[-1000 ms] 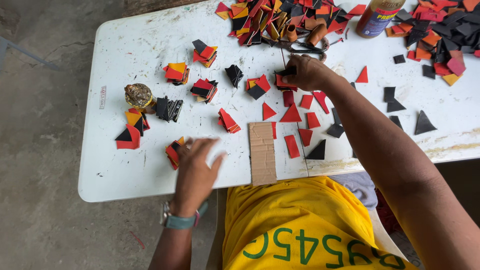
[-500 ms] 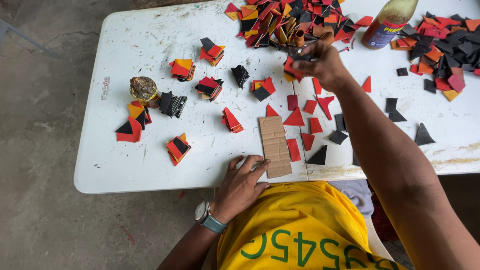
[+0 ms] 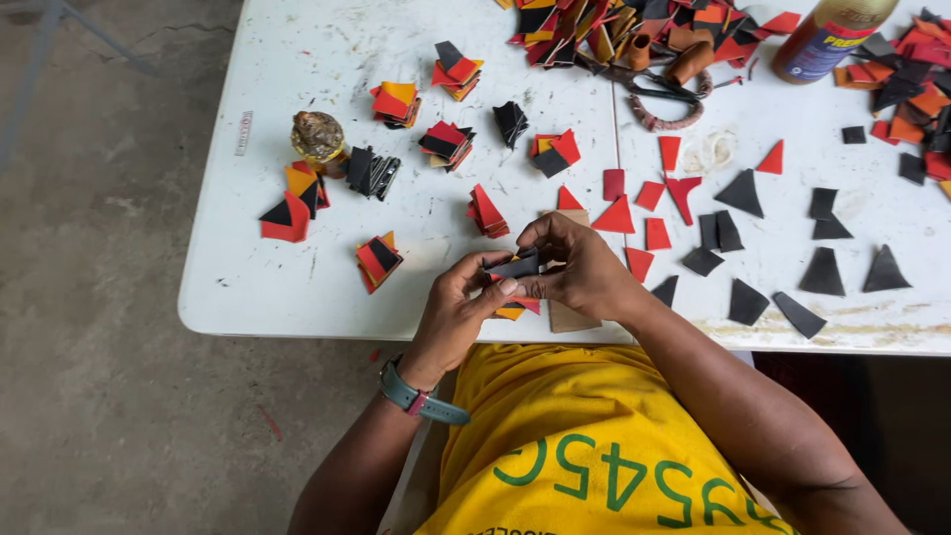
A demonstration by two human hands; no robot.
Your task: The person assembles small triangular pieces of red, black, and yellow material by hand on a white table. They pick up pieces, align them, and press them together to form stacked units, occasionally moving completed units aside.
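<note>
Black piece (image 3: 517, 266), a small flat cut shape, sits pinched between both hands right over the near edge of the white table (image 3: 297, 287), roughly mid-way along it. Left hand (image 3: 461, 307) has its grip clamped on the piece from below, thumb on top, and the right hand (image 3: 580, 267) has its fingers closed on the other end from above. Under the black piece there's a peek of red and orange pieces (image 3: 515, 309) in the same hold, can't tell exactly how many. A strip of brown cardboard (image 3: 570, 317) lies on the table under the right hand, touching the near edge.

Around them: loose red pieces (image 3: 619, 216) just beyond the hands, loose black pieces (image 3: 822, 272) toward the right end, little mixed stacks (image 3: 376, 260) toward the left end, and a big heap of pieces (image 3: 614, 25) along the far edge with a glue bottle (image 3: 827, 40) beside it. Small round tin (image 3: 317, 137) near the left stacks.
</note>
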